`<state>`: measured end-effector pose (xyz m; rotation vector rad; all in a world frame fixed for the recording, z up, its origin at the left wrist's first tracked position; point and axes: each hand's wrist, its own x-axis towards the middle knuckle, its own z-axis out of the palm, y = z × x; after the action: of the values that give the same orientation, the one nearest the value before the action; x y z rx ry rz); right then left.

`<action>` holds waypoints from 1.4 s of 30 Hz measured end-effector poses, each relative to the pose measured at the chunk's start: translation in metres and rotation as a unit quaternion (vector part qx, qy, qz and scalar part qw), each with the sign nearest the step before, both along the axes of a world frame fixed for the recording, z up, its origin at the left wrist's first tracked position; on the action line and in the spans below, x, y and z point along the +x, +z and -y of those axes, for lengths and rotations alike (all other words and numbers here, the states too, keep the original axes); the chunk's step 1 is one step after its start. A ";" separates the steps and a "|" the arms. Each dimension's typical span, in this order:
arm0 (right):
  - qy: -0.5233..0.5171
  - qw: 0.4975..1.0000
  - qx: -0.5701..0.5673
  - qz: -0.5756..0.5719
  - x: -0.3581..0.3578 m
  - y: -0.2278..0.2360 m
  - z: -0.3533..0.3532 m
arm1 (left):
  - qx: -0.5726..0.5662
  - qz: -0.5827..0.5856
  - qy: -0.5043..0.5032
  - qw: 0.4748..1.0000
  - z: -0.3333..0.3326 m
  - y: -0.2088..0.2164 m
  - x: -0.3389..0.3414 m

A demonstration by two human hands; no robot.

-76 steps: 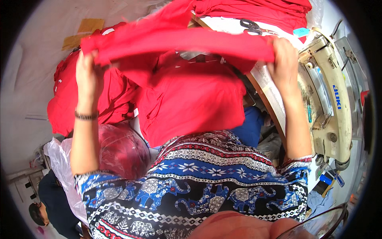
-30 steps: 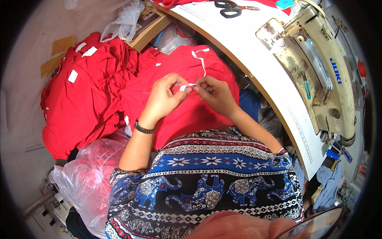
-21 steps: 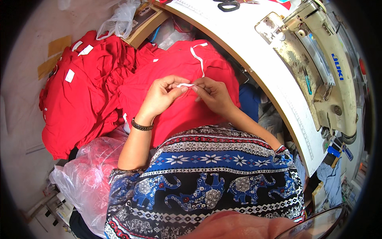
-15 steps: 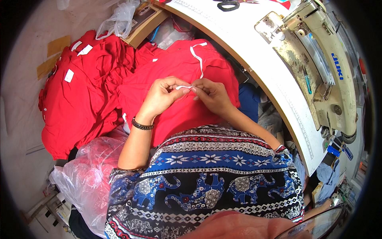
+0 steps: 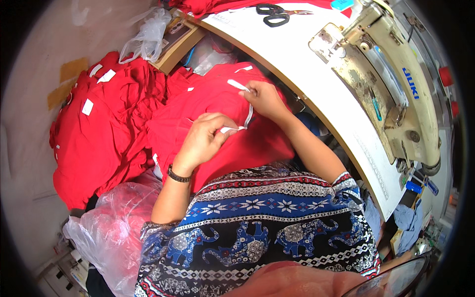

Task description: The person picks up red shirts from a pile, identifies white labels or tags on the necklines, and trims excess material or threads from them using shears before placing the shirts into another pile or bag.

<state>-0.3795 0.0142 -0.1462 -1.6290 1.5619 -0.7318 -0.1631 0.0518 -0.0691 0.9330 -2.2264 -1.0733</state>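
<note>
A narrow white fabric tape [image 5: 249, 116] runs in a loose curve between my two hands, over a heap of red cloth [image 5: 198, 96]. My left hand [image 5: 202, 138], with a dark bracelet at its wrist, pinches one part of it between thumb and fingers, and a short end sticks out. Farther off and to the right, my right hand [image 5: 267, 100] is closed on another part, from which a free white end points up and left. Both hands are just above the red cloth; whether the tape is sewn to it I cannot tell.
On the left lies a pile of red garments [image 5: 106, 138] with white labels, above a clear plastic bag [image 5: 111, 227]. A white table [image 5: 297, 59] curves along the right, bearing black-handled scissors [image 5: 274, 15], a sewing machine [image 5: 413, 94] and a teal tool [image 5: 376, 108].
My hands, close together before, have moved apart: the right one away from me, the left one nearer. More of the white tape now shows between them. The whole view has shifted slightly.
</note>
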 end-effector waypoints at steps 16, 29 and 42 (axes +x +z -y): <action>-0.008 0.904 0.082 0.420 0.031 0.017 -0.060 | 0.307 -0.206 0.141 0.918 0.009 -0.038 0.002; -0.038 0.937 -0.045 0.345 0.042 0.018 -0.069 | 0.289 -0.308 0.159 0.892 0.002 -0.053 0.002; 0.085 0.960 -0.266 0.033 0.025 0.043 -0.068 | 0.181 -0.236 0.187 0.936 0.003 -0.057 0.001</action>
<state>-0.3548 0.0823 -0.1037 -2.0665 1.2150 -1.1672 -0.1624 0.0492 -0.1259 1.0580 -1.4192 -1.3712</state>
